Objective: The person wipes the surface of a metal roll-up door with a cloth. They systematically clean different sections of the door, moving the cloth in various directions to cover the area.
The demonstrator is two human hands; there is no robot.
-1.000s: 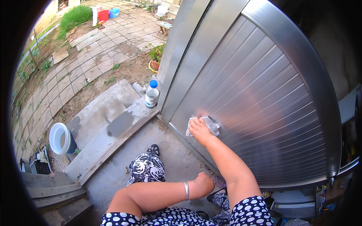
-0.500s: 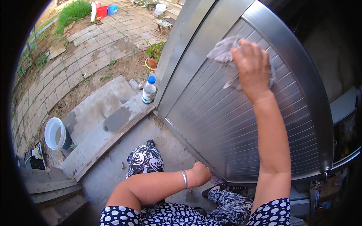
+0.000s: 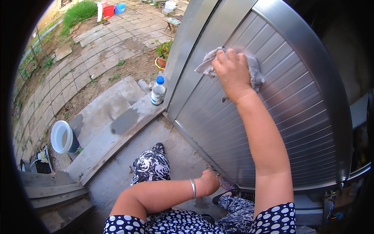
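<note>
My right hand presses a crumpled grey cloth flat against the upper part of a ribbed, silvery metal door panel. Its fingers curl over the cloth, whose frayed ends stick out on both sides. Low in front of my body, my left hand is closed, beside the door's bottom edge. Whatever those fingers hold, if anything, is hidden; a bit of purplish material shows just past them.
A clear bottle with a blue cap stands on the concrete step by the door frame. Further left sits a white bucket near the step's edge. A wooden threshold strip crosses the floor. Beyond lie a potted plant and paving.
My right hand has slid leftward and slightly down across the door panel with the cloth. My left hand stays closed near the same low spot. The view has shifted slightly.
</note>
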